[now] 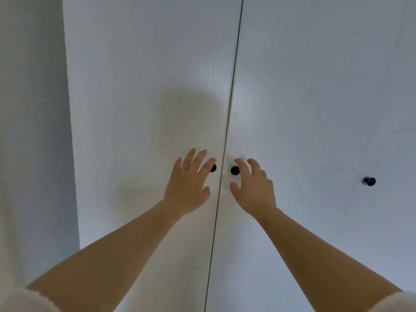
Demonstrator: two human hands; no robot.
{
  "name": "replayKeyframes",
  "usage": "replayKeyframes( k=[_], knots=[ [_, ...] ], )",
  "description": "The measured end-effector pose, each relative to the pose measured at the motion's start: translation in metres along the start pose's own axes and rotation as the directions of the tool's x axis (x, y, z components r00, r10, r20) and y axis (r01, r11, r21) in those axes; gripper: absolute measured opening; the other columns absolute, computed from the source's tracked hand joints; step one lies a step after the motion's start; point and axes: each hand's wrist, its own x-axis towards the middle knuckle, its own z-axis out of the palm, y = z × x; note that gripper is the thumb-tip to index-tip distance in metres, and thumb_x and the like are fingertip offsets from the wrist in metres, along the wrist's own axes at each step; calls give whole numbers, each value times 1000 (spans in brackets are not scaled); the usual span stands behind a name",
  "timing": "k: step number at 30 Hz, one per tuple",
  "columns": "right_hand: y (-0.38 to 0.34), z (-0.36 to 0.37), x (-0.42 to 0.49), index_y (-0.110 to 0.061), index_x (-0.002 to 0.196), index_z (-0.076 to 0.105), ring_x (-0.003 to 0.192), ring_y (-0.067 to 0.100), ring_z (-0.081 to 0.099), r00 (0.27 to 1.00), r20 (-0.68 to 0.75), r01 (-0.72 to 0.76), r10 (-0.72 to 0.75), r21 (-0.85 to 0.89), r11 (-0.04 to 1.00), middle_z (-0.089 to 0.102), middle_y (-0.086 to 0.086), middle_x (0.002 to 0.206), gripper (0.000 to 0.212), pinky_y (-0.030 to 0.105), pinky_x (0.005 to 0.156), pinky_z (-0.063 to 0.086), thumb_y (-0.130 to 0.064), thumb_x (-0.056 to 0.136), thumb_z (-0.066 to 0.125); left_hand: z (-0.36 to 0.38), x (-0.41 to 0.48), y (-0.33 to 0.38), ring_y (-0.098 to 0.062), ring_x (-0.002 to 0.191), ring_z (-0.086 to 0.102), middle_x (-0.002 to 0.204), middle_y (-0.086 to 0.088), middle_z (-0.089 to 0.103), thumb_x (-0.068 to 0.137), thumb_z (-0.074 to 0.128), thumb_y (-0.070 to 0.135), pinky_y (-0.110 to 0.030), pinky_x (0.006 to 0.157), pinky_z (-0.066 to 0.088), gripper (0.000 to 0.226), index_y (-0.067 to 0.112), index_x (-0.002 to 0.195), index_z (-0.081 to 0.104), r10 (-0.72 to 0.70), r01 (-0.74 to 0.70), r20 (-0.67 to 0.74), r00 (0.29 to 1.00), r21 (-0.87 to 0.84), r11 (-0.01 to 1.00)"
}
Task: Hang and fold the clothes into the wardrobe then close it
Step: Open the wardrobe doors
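The white wardrobe fills the view with both doors shut. The left door [139, 109] and the right door [304, 97] meet at a thin dark seam. Each door carries a small black knob beside that seam. My left hand [188, 184] is spread with straight fingers in front of the left door, its index finger partly hiding the left knob [213, 168]. My right hand [253, 188] hovers with loosely bent fingers just right of the right knob [234, 170], holding nothing. No clothes are visible.
A third black knob [369, 181] sticks out of the wardrobe front further right. A plain grey-white wall [31, 131] runs along the left side of the wardrobe. Cream sleeve cuffs show at both bottom corners.
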Motion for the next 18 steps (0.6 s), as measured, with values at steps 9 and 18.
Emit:
replayKeyframes(
  k=[9, 18],
  knots=[
    [1, 41, 39, -21, 138, 32, 105, 23, 48, 995, 19, -100, 99, 137, 986, 41, 5, 129, 49, 34, 85, 45, -27, 92, 47, 48, 24, -22, -24, 145, -4, 155, -2, 14, 87, 52, 25, -36, 117, 3, 64, 18, 145, 24, 26, -26, 1, 1000, -34, 999],
    [4, 33, 29, -16, 124, 44, 100, 22, 49, 995, 0, -96, 98, 200, 975, 50, 2, 117, 33, 32, 80, 43, -28, 93, 45, 44, 11, -4, -27, 144, 12, 145, -10, 36, 84, 58, 10, -31, 115, 9, 51, 10, 134, 46, -94, 52, -114, 989, -328, 943]
  ],
)
